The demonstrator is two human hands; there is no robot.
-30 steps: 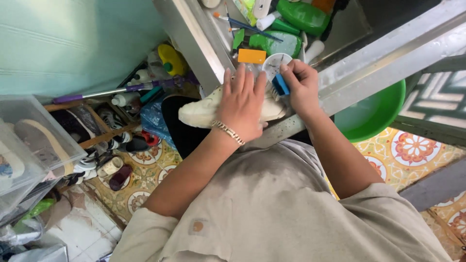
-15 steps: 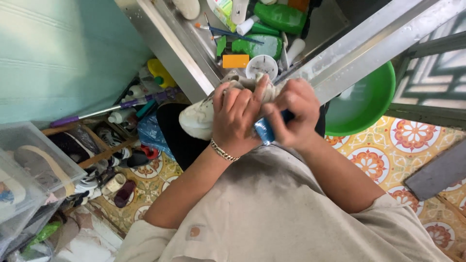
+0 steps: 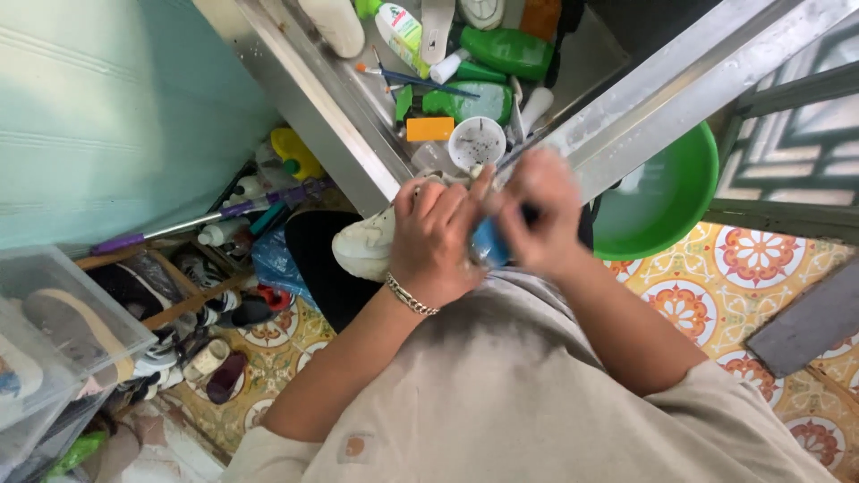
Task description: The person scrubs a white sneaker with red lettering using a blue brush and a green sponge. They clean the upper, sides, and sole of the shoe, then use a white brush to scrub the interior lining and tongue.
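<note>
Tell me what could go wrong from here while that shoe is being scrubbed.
The shoe juts past the sink edge; if the left hand loosens, it may drop onto the floor clutter. The right hand is blurred with the blue brush, so it might knock the white cup.

Two hands are in view, the left hand [image 3: 436, 240] and the right hand [image 3: 541, 215], close together. One cream sneaker [image 3: 369, 243] lies under the left hand, and one blue brush [image 3: 488, 243] shows between the two. Just above the hands on the bench [image 3: 626, 107] stands one white cup [image 3: 476, 141] beside one orange block [image 3: 429, 129]. Beyond them lie three green bottles [image 3: 508, 51]. To the right of the hands sits one green basin [image 3: 667, 201]. To their left stands one yellow bottle [image 3: 295, 152].
</note>
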